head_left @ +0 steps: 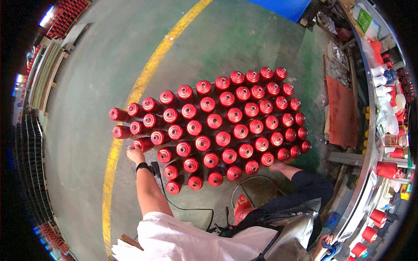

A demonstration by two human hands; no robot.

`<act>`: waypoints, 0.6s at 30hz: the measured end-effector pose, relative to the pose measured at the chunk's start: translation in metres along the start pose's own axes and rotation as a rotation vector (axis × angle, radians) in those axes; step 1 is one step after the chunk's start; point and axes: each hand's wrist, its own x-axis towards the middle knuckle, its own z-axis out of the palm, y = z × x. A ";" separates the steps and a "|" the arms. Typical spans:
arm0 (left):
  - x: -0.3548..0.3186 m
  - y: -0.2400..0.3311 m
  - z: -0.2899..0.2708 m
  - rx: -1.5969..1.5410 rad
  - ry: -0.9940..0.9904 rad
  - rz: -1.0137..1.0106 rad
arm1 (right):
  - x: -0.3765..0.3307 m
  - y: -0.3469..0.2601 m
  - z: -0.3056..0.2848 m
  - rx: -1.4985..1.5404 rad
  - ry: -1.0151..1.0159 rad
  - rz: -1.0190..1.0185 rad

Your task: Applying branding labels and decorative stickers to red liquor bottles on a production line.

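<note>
The left hand held a red cone by the edge. The right hand gripped something blue. A bump could tip the packed cones

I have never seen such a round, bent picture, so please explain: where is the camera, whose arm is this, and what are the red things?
The camera sits on a person's head and looks down; its wide lens bends the edges. The arm from below is that person's own. The left hand touches one red spool at the near left edge of a big group of red spools standing in rows on the grey floor. A yellow line runs across the floor. The right hand, at the lower right, seems to hold something blue; I cannot tell what.
</note>
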 end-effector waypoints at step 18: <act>-0.001 -0.003 0.026 0.095 -0.234 0.060 | -0.010 -0.058 -0.047 0.151 -0.024 -0.122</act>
